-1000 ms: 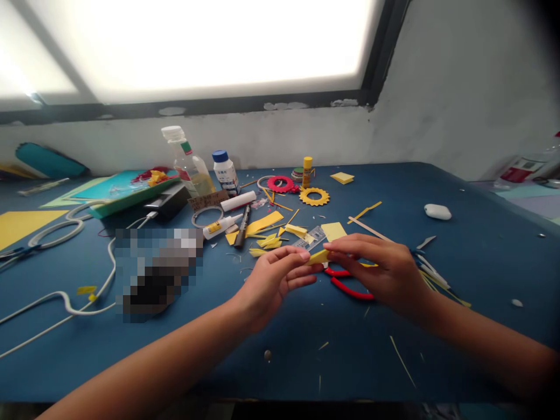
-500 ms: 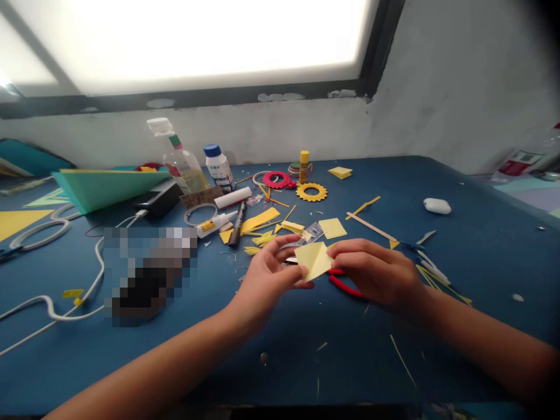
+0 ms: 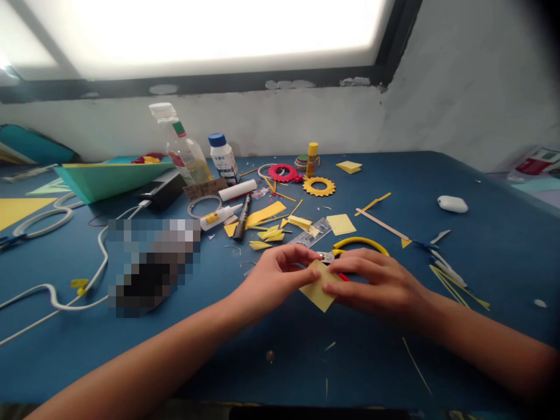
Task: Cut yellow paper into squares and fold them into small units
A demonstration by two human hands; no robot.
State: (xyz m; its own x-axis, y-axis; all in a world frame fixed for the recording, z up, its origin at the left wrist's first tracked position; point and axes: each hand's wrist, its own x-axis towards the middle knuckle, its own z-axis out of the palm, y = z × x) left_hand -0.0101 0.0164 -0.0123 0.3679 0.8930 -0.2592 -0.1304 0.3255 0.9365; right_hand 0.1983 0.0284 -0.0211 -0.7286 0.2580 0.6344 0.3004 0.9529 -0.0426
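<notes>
A small square of yellow paper [image 3: 321, 291] is held between both hands above the blue table, one corner pointing down toward me. My left hand [image 3: 280, 271] pinches its upper left edge between thumb and fingers. From the other side, my right hand [image 3: 376, 280] has its fingers closed on the right edge. Just behind the hands lie pliers [image 3: 361, 241] with yellow and red handles, partly covered by my right hand. Beyond them are a clear ruler [image 3: 321, 229], a stack of yellow paper squares [image 3: 341, 224] and folded yellow paper pieces [image 3: 268, 234].
A glue bottle [image 3: 219, 219], black marker [image 3: 242, 219], glue stick [image 3: 312, 160], yellow paper ring [image 3: 319, 186] and red ring [image 3: 282, 172] lie farther back. Tall bottles [image 3: 224, 157] stand near the wall. To the right are a wooden stick [image 3: 382, 224], scissors [image 3: 437, 251] and white case [image 3: 452, 204].
The yellow paper has come lower and turned, from showing an upright centre crease to a flatter square with a corner down. The hands sank slightly, uncovering more of the pliers. The camera view shifted a little.
</notes>
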